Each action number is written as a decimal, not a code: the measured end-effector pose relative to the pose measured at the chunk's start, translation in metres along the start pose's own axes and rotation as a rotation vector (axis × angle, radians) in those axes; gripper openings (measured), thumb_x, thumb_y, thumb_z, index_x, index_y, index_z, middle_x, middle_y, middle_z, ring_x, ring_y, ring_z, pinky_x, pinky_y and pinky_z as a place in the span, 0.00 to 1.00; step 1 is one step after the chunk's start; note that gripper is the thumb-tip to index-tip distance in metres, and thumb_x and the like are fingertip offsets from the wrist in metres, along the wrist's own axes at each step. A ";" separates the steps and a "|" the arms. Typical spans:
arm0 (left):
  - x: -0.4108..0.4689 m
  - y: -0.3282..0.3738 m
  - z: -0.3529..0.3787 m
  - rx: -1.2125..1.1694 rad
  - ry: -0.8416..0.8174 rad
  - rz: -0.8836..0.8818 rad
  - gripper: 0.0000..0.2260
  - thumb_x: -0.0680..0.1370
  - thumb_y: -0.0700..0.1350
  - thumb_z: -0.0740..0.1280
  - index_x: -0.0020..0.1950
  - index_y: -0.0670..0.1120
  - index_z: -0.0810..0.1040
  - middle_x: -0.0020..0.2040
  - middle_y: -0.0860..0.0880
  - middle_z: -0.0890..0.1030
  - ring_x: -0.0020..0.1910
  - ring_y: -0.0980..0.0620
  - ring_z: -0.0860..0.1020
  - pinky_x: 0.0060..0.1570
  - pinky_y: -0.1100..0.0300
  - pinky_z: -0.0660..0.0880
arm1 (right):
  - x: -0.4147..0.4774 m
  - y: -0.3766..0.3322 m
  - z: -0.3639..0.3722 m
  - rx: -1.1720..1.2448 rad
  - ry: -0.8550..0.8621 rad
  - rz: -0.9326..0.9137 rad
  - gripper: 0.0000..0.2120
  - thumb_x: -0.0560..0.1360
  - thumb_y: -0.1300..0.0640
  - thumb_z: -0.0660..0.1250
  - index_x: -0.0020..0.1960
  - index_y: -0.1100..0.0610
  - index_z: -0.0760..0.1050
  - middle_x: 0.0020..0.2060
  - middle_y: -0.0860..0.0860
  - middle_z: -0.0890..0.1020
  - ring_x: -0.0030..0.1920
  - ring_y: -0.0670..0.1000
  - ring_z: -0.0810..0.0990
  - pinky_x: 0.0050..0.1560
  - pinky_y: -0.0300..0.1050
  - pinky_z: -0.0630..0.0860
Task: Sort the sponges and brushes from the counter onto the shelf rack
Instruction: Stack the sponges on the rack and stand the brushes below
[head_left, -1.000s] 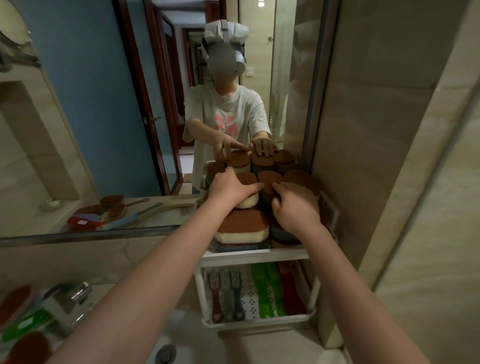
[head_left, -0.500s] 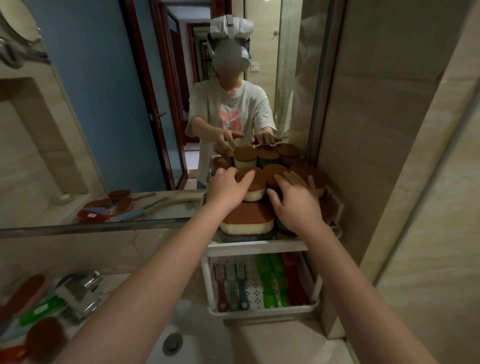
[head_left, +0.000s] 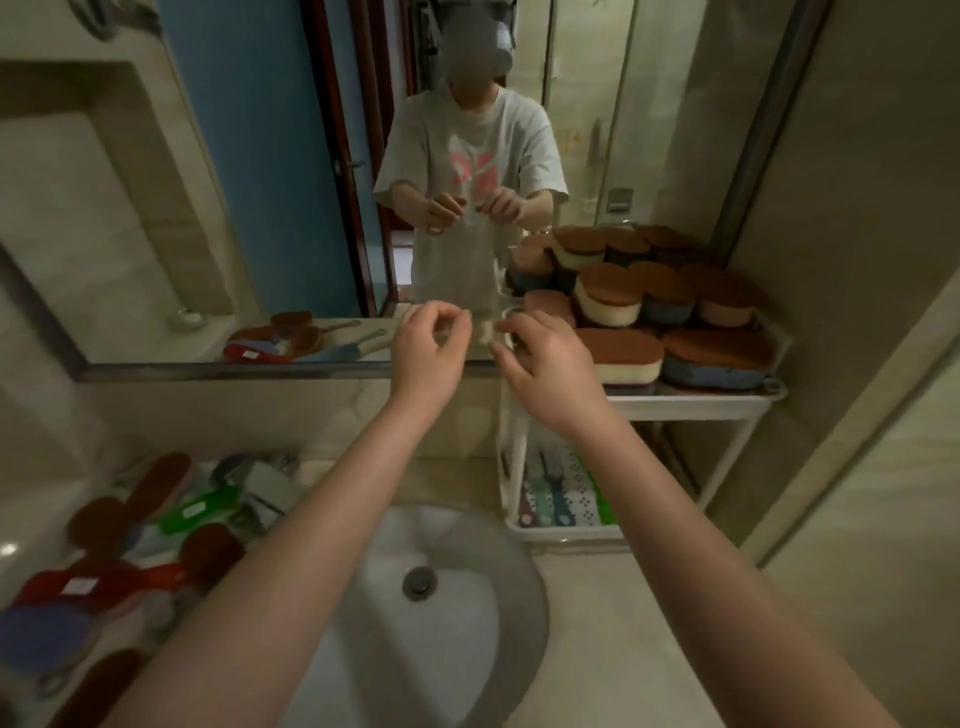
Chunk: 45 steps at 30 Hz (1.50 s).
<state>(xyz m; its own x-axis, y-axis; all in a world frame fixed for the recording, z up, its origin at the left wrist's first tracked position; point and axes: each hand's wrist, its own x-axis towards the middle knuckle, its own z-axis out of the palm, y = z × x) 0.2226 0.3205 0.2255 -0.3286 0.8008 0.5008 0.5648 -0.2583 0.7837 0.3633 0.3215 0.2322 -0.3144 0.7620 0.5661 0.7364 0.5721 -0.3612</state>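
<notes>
My left hand (head_left: 428, 348) and my right hand (head_left: 545, 364) are raised side by side in front of the mirror, left of the white shelf rack (head_left: 685, 402). Their fingers are curled in a pinch, and they seem to hold a thin clear plastic bag (head_left: 485, 335) between them; it is blurred. Several brown-topped sponges (head_left: 618, 353) are stacked on the rack's top shelf. Brushes (head_left: 556, 499) lie in the rack's lower tray. More sponges and brushes (head_left: 104, 571) lie on the counter at the left.
A white basin (head_left: 441, 623) with a drain sits below my forearms, and a chrome tap (head_left: 260, 488) stands to its left. The mirror (head_left: 260, 208) fills the wall ahead. A beige tiled wall (head_left: 857, 260) closes the right side behind the rack.
Both hands have left the stacked sponges and drawn back to the left, now pinched together in front of the mirror. The view has tilted down toward the basin.
</notes>
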 end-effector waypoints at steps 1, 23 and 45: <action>-0.004 -0.012 -0.015 0.004 0.001 -0.015 0.06 0.78 0.46 0.63 0.49 0.45 0.77 0.47 0.51 0.74 0.47 0.55 0.73 0.46 0.65 0.67 | -0.002 -0.012 0.012 0.021 -0.025 -0.002 0.14 0.77 0.52 0.63 0.58 0.58 0.77 0.52 0.55 0.80 0.53 0.56 0.77 0.49 0.49 0.74; -0.179 -0.282 -0.291 0.310 -0.034 -0.734 0.08 0.76 0.42 0.66 0.53 0.40 0.77 0.51 0.43 0.81 0.52 0.45 0.77 0.47 0.61 0.68 | -0.116 -0.225 0.288 0.181 -1.226 0.074 0.19 0.77 0.48 0.64 0.65 0.56 0.72 0.62 0.54 0.76 0.61 0.55 0.75 0.60 0.45 0.70; -0.340 -0.287 -0.275 0.428 -0.026 -1.212 0.20 0.71 0.61 0.68 0.46 0.44 0.72 0.42 0.48 0.75 0.44 0.47 0.76 0.42 0.59 0.70 | -0.212 -0.194 0.325 -0.052 -1.386 0.245 0.29 0.68 0.44 0.73 0.59 0.61 0.69 0.51 0.55 0.77 0.46 0.52 0.73 0.43 0.44 0.69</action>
<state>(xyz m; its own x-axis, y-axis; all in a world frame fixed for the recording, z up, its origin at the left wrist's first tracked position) -0.0356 -0.0261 -0.0686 -0.7882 0.4129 -0.4564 0.1156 0.8277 0.5492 0.0923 0.1475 -0.0583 -0.4808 0.5324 -0.6967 0.8691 0.3946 -0.2982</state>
